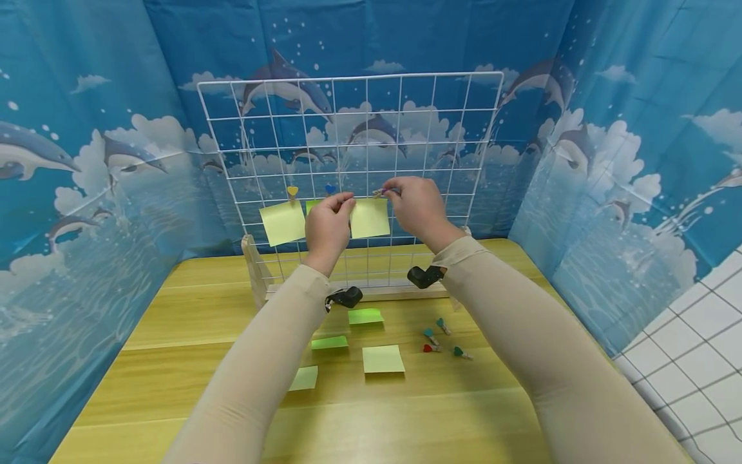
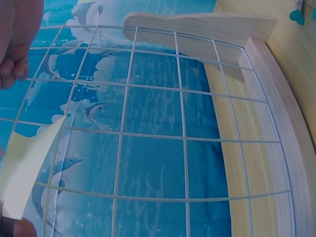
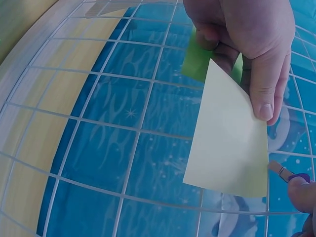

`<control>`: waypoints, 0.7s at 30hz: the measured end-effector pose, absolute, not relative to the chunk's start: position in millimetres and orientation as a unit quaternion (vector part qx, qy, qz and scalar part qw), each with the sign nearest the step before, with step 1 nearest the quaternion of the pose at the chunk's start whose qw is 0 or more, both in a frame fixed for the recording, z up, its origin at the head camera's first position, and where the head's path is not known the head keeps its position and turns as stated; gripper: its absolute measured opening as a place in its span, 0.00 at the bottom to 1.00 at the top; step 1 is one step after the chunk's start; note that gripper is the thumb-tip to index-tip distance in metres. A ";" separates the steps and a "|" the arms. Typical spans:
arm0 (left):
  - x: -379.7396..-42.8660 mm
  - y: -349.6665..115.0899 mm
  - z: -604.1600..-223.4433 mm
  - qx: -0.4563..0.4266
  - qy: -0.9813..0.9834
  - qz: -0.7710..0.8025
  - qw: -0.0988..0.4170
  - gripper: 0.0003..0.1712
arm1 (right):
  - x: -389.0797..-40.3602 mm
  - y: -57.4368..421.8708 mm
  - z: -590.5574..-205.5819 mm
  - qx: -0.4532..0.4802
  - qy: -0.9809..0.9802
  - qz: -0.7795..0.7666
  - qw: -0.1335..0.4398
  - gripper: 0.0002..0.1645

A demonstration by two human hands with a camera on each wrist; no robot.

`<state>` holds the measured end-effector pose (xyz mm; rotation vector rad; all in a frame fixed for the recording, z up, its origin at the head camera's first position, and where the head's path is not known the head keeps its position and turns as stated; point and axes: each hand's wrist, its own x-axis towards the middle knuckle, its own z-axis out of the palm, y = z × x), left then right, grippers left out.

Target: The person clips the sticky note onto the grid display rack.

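My left hand (image 1: 327, 229) pinches the top corner of a pale yellow sticky note (image 1: 371, 219) in front of the white wire grid (image 1: 366, 149). At the note's other top corner, my right hand (image 1: 418, 206) pinches a small wooden clothespin (image 3: 281, 171) with a purple top, its tip right at the note's edge. To the left, another yellow note (image 1: 283, 222) hangs from a yellow-heart clothespin (image 1: 292, 192). Between them, a green note (image 3: 195, 61) below a blue-heart clothespin (image 1: 330, 189) is partly hidden by my left hand.
On the wooden table (image 1: 203, 361) lie green notes (image 1: 365, 316), a pale yellow note (image 1: 384, 359) and another note (image 1: 304, 378) partly behind my left sleeve. Several heart clothespins (image 1: 430, 336) lie to the right. Wooden feet (image 1: 255, 270) support the grid, with a dolphin-print curtain behind.
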<state>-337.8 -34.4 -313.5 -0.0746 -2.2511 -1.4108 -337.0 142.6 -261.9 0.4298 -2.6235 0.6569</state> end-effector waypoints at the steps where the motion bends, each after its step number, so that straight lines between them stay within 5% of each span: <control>1: -337.8 -34.3 -313.5 -0.026 -0.823 -0.515 0.238 0.16 | -337.3 142.2 -262.1 0.154 -0.939 0.234 0.200 0.19; 21: -337.4 -35.9 -314.1 -0.033 -0.822 -0.517 0.239 0.18 | -340.1 132.7 -258.1 0.149 -0.949 0.218 0.173 0.19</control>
